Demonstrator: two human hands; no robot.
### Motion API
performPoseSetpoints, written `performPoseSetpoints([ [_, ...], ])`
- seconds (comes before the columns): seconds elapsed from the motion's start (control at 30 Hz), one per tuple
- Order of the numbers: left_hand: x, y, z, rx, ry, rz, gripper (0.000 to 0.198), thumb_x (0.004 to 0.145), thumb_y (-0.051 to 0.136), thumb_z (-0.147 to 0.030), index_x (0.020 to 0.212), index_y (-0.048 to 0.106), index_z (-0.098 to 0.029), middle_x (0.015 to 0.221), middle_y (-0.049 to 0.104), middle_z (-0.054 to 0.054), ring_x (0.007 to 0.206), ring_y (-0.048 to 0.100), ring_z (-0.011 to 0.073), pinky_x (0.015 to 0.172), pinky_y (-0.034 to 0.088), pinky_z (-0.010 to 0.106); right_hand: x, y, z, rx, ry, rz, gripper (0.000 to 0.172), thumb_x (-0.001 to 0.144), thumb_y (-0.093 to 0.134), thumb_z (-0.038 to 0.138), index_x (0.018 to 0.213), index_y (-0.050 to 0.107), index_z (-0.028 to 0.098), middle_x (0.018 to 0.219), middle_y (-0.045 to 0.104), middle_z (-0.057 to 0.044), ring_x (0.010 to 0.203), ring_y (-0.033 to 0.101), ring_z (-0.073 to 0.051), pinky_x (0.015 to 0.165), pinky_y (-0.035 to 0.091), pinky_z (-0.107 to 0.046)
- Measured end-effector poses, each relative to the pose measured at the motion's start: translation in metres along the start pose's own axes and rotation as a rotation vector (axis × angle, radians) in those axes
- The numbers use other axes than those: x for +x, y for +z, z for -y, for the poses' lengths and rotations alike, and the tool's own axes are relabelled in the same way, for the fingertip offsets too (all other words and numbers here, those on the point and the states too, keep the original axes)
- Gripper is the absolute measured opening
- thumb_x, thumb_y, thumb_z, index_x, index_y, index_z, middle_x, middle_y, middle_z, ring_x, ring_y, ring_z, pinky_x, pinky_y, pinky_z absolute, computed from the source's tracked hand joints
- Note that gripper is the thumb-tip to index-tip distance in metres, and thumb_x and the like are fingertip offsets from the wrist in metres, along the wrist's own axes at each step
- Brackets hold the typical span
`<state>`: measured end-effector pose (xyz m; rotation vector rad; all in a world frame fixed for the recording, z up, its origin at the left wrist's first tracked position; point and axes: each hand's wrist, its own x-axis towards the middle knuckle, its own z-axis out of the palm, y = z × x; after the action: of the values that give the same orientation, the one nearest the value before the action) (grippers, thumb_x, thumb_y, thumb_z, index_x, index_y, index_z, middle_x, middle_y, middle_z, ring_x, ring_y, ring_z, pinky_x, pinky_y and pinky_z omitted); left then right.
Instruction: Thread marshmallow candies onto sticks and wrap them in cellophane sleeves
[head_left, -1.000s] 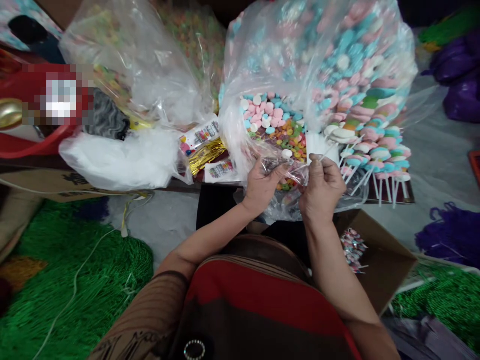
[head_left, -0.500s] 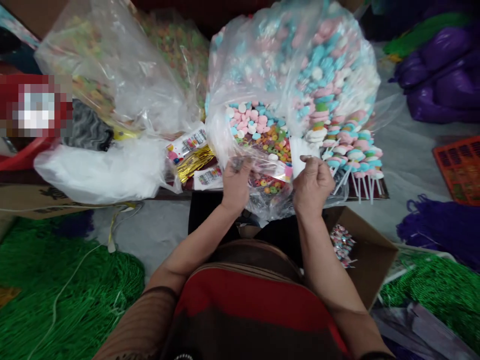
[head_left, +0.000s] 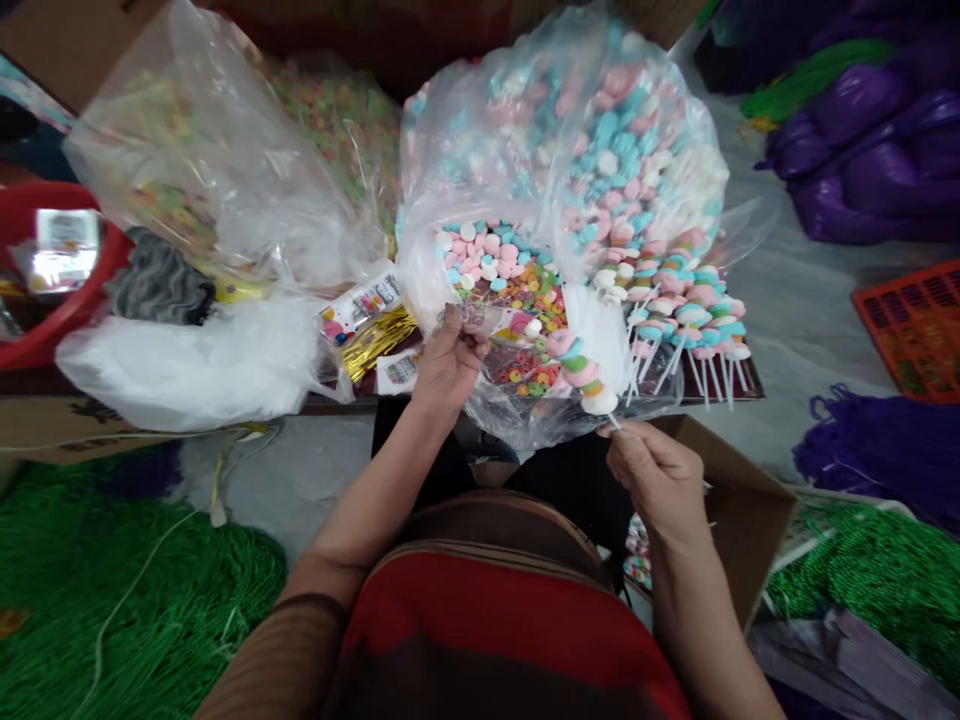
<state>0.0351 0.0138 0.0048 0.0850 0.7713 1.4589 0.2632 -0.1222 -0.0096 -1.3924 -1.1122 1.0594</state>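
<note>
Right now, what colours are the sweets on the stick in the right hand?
Pink, blue, green and white on the stick in the right hand; head view.

Your candy skewer carries stacked soft pieces, pink, blue, green and orange, with a white one lowest, on a thin white stick. It tilts up and leftward, its bare lower end pinched in your right hand. The small clear wrapper is crumpled in your left hand. It is probably a little bag, though glare blurs it.
</note>
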Motion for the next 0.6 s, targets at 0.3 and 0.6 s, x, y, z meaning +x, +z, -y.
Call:
performPoseSetpoints([
  [0.3, -0.007, -0.003, 0.012, 0.136, 0.085, 0.154, 0.021, 0.083, 0.082, -0.031, 0.084, 0.063, -0.021, 0.071, 0.065, -0.006, 0.058, 0.060, 0.0057, 0.052, 0.045, 0.018, 0.019, 0.017, 0.019, 0.161, -0.022, 0.064, 0.023, 0.093, 0.069, 0.044, 0.104, 0.067, 0.024, 0.064, 0.065, 0.005, 0.051, 0.059, -0.012, 0.058, 0.053, -0.027],
  [0.6, -0.019, 0.000, 0.013, 0.289, 0.237, 0.080, 0.024, 0.081, 0.082, -0.023, 0.071, 0.061, -0.022, 0.064, 0.060, -0.006, 0.051, 0.052, 0.0066, 0.047, 0.042, 0.019, 0.061, 0.067, 0.026, 0.295, -0.017, -0.049, 0.018, 0.085, 0.066, 0.039, 0.084, 0.057, 0.024, 0.063, 0.043, 0.009, 0.044, 0.025, -0.006, 0.044, 0.026, -0.023],
])
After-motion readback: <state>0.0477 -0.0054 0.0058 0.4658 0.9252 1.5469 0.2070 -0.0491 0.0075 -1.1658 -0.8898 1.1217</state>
